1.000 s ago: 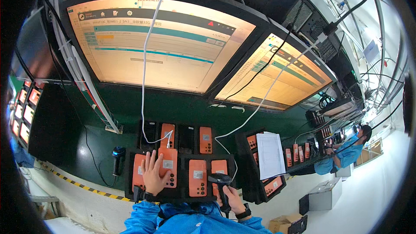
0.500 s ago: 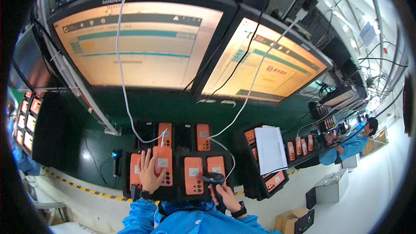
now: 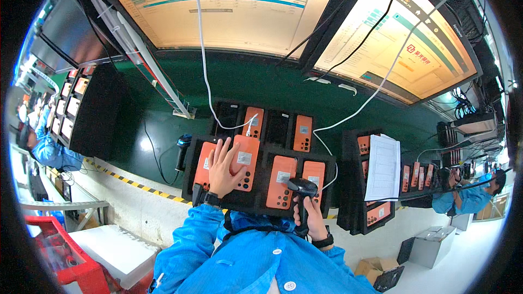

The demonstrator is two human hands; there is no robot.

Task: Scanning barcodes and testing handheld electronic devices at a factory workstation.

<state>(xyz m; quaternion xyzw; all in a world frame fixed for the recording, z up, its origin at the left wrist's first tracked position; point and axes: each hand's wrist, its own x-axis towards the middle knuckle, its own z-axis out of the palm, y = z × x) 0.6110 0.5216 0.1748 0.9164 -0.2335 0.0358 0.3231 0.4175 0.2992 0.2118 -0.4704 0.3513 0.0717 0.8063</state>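
A black foam tray with several orange phones lies in front of me, cameras and pale labels facing up. My left hand lies with fingers spread across two phones at the tray's left. One of them, the plugged-in phone, has a white cable running into its top end. In my right hand is a black handheld barcode scanner, gripped by its handle. Its head hangs over the right-hand phones, beside the labelled phone. The scanner hides part of the phone at far right.
Two lit monitors stand behind the tray. Another handheld scanner stands left. Papers rest on stacked black trays at right. A co-worker in blue is further right. A red crate sits lower left.
My view has tilted down and turned, so the tray and monitors appear higher and further right. The left hand stays spread over the phones; the right still grips the scanner above the tray.
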